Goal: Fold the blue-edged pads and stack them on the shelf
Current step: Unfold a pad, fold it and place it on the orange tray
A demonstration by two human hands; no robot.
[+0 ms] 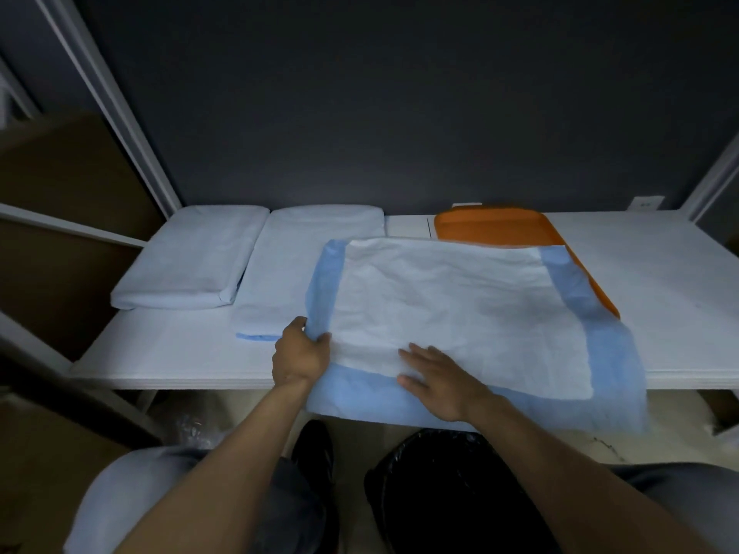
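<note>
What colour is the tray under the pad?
Orange tray, seen in the head view.

White pad (452,309) with blue border; orange tray (496,225); white shelf (660,273).

We are looking into what seems a supply storeroom. White metal uprights (110,101) are framing a white shelf (660,281) against a dark wall (400,113), cardboard boxes (68,173) are sitting alongside, and folded pads (192,261) are lying stacked.

Left hand (300,353) pinches pad (460,305), right hand (438,379) flat
</note>
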